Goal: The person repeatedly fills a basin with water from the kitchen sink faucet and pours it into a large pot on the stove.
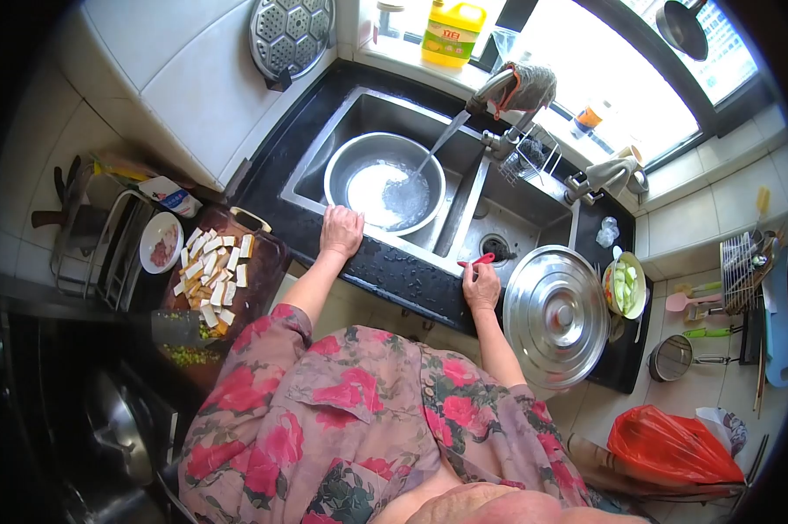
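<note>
Water runs from the faucet (483,92) into a round metal basin (331,188) in the left sink bowl. My left hand (342,230) is at the basin's near rim, its fingers bent over the edge; the fingertips are hidden. My right hand (481,286) is closed around a small tool with a red handle (479,260), at the front edge of the right sink bowl (477,229). The tool's far end is hard to make out near the drain (496,244). A large metal lid (556,316) stands just right of my right hand.
On the left, a cutting board (259,293) bears white-and-brown cut pieces and chopped greens beside a cleaver blade (184,328). A white bowl (161,243) holds meat. At right is a bowl (640,297) of green slices. A wok (119,424) is at lower left.
</note>
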`<state>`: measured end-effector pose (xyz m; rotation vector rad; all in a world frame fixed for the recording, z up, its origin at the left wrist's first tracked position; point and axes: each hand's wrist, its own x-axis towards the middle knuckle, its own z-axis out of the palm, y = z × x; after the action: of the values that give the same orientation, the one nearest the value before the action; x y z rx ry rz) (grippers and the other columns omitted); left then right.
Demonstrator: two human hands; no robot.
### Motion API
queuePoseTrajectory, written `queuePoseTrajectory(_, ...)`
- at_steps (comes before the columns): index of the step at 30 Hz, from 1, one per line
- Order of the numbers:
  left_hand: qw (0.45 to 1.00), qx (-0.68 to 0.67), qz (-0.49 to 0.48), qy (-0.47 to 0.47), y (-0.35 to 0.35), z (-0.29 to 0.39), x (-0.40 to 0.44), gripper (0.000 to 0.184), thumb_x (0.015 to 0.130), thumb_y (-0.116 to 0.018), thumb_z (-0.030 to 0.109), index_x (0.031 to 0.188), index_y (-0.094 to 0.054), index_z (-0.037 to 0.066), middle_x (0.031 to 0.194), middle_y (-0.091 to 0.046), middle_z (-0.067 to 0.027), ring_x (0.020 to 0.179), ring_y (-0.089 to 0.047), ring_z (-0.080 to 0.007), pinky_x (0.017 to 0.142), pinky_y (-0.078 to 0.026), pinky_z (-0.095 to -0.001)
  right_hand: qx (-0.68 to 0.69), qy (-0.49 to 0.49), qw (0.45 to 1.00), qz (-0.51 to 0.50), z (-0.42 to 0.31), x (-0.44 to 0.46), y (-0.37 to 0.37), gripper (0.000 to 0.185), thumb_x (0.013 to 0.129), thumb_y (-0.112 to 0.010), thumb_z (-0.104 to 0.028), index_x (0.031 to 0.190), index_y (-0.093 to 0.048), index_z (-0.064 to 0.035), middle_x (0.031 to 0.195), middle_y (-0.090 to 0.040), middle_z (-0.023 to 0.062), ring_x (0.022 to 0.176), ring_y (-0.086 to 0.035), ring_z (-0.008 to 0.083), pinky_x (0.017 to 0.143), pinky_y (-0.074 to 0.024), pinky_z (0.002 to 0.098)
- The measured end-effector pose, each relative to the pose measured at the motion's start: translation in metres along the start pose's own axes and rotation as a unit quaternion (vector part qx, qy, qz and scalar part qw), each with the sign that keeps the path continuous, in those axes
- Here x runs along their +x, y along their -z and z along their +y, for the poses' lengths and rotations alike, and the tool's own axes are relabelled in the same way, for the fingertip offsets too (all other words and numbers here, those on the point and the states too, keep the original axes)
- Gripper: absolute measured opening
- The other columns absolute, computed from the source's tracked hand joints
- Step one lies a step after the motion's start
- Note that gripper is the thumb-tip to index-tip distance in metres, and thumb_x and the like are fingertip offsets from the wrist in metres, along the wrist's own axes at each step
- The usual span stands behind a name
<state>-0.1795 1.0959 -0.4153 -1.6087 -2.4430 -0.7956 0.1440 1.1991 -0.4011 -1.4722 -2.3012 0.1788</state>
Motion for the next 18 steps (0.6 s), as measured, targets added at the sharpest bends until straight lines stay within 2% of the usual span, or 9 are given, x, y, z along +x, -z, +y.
queuePoseTrajectory(18, 1.0, 0.02, 0.003, -0.015, -0.0016, -0.0008, 0.0006, 0.026, 0.09, -0.051, 0.025, 0.073, -0.06, 0.008, 0.078, -0.06, -0.0091, 0.088, -0.056, -0.0255, 0.098, -0.036, -0.0442, 0.015, -0.005, 1.0, -0.009, 0.0005, 0.0007, 0.0011, 0.024, 0.083, -0.062, -0.03, 0.077, -0.062, -0.007, 0.082, -0.062, 0.0122, 0.078, -0.061, 0.0313, 0.073, -0.045, 0.0424)
